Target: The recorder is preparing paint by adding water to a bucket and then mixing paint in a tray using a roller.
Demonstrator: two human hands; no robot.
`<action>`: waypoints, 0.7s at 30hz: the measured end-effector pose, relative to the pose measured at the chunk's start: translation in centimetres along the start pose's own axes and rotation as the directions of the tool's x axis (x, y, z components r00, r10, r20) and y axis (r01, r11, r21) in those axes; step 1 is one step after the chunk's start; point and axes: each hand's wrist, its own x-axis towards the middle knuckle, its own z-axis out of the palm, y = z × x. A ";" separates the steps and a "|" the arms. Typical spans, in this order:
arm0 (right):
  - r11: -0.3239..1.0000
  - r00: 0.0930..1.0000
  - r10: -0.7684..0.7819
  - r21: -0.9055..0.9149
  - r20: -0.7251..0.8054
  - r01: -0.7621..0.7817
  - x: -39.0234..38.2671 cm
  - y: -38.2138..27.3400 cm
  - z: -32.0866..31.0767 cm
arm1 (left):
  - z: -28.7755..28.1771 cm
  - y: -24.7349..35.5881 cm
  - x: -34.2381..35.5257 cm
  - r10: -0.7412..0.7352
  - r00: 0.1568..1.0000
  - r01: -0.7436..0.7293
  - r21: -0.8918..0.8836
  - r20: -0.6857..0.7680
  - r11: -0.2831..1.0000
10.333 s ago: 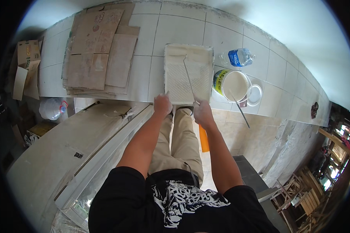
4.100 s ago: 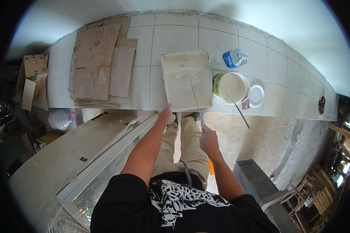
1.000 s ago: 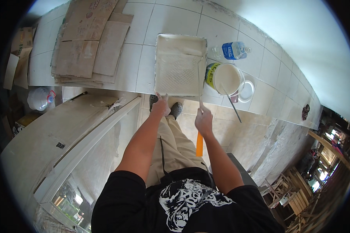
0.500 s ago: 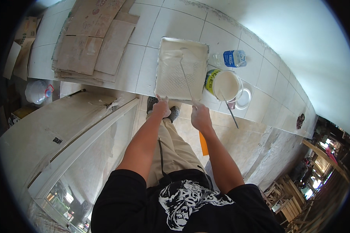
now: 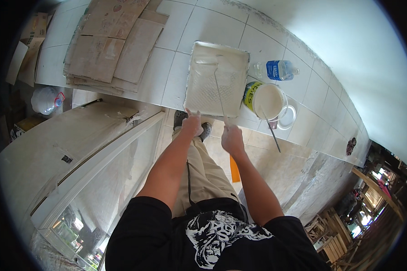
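Observation:
A paint tray with pale cream paint lies near the front edge of a white-tiled counter. My right hand is closed round the handle of a paint roller, just off that edge. The roller's thin metal rod slants across the tray, and its paint-covered head rests in the far left part. At the tray's near left corner, my left hand grips the rim, thumb and fingers partly hidden by its own back. Both hands carry whitish smears.
Right of the tray stands an open paint bucket with a stick leaning out. A water bottle lies behind it, a white lid beside it. Flattened cardboard is stacked at the left. A glass-paned cabinet door stands lower left.
The counter and its things have shifted slightly right in the picture. My right hand has come slightly nearer to me relative to the tray. My left hand stays at the tray's corner.

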 end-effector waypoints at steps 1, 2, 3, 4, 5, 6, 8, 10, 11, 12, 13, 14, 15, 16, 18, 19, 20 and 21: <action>1.000 1.000 0.004 0.001 -0.002 -0.004 1.0 0.2 0.1 | 0.0 0.2 0.0 -0.001 1.000 0.001 -0.001 0.002 1.000; 1.000 1.000 0.020 0.008 -0.001 -0.020 2.1 0.2 0.1 | -0.1 0.3 0.0 -0.001 1.000 0.001 -0.001 0.005 1.000; 0.999 1.000 0.029 0.016 0.004 -0.029 3.1 -0.4 -0.1 | 0.0 0.1 0.1 -0.004 1.000 0.004 0.001 0.004 1.000; 0.999 1.000 0.027 0.018 0.003 -0.027 3.8 -1.0 -0.6 | 0.0 0.0 0.1 -0.005 1.000 0.005 0.000 0.008 1.000; 0.956 0.973 0.214 0.187 0.087 -0.227 4.5 -2.8 -1.6 | 0.2 -0.4 0.1 -0.013 1.000 0.013 -0.004 0.013 1.000; 0.844 0.904 0.380 0.328 0.194 -0.425 4.7 -3.6 -2.3 | 0.2 -0.4 0.0 -0.013 1.000 0.013 -0.004 0.013 1.000; 0.843 0.922 0.350 0.375 0.165 -0.387 4.4 -2.8 -2.5 | 0.0 -0.2 -0.1 -0.014 1.000 0.015 -0.012 0.019 1.000; 0.842 0.940 0.315 0.418 0.133 -0.341 3.4 -1.8 -2.3 | 0.0 0.0 0.0 -0.007 1.000 0.007 -0.014 0.011 1.000; 0.954 0.985 0.173 0.249 -0.010 -0.165 2.3 -1.3 -1.9 | 0.1 0.0 0.0 -0.003 1.000 0.003 -0.015 0.008 1.000; 0.999 0.993 -0.001 0.049 -0.118 0.007 1.2 -1.1 -1.7 | 0.1 0.0 -0.1 -0.006 1.000 0.006 -0.019 0.006 1.000; 0.999 0.993 -0.006 0.047 -0.115 0.012 0.2 -1.0 -1.7 | 0.0 0.1 -0.1 -0.010 1.000 0.010 -0.021 0.011 1.000; 0.998 0.995 0.054 0.019 -0.087 -0.053 -0.7 -1.2 -1.9 | 0.0 0.1 -0.1 -0.013 1.000 0.013 -0.024 0.017 1.000; 0.993 0.992 0.116 -0.010 -0.060 -0.116 -1.5 -1.5 -2.0 | -0.1 0.1 -0.1 -0.015 1.000 0.015 -0.026 0.015 1.000; 0.994 0.992 0.112 -0.010 -0.058 -0.113 -2.2 -1.8 -2.1 | -0.2 0.1 -0.2 -0.021 1.000 0.021 -0.040 0.019 0.999; 0.977 0.976 0.214 -0.011 -0.030 -0.214 -3.2 -2.1 -2.2 | -0.6 0.5 -0.3 -0.024 0.999 0.026 -0.053 0.023 0.998; 0.977 0.977 0.213 -0.011 -0.031 -0.213 -3.4 -2.1 -2.2 | -0.8 0.6 -0.3 -0.024 0.999 0.026 -0.050 0.032 0.998; 0.972 0.974 0.228 -0.060 -0.009 -0.228 -3.7 -2.0 -2.3 | -0.9 0.8 -0.5 -0.022 0.999 0.024 -0.047 0.044 0.999; 0.964 0.969 0.245 -0.109 0.011 -0.242 -3.9 -1.9 -2.4 | -1.1 1.1 -0.6 -0.019 0.999 0.021 -0.044 0.044 0.999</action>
